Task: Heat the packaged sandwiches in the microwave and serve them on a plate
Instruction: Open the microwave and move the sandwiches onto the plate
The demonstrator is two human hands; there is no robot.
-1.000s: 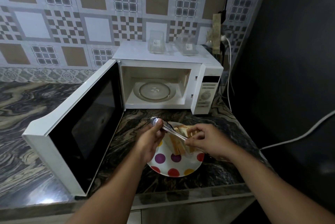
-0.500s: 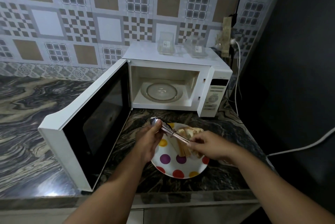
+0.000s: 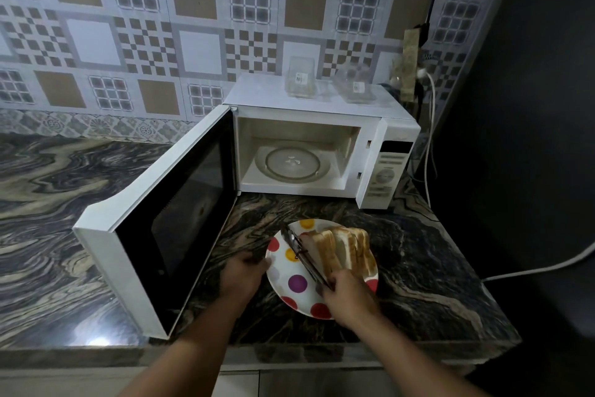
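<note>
Looking down from my head camera, the sandwiches (image 3: 343,250) lean in a row on the spotted plate (image 3: 291,292) before the open microwave (image 3: 317,152). My right hand (image 3: 349,295) pinches the tongs (image 3: 306,258); my left hand (image 3: 243,274) grips the plate's rim. Bread is soft and light, so I'd squeeze gently at the crusts.

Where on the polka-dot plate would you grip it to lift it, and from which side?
Grip the plate by its bare near-left rim, coming from the left, where the left hand already touches it. The sandwiches fill the far-right half and the tongs lie across the middle, so that edge is free.
</note>
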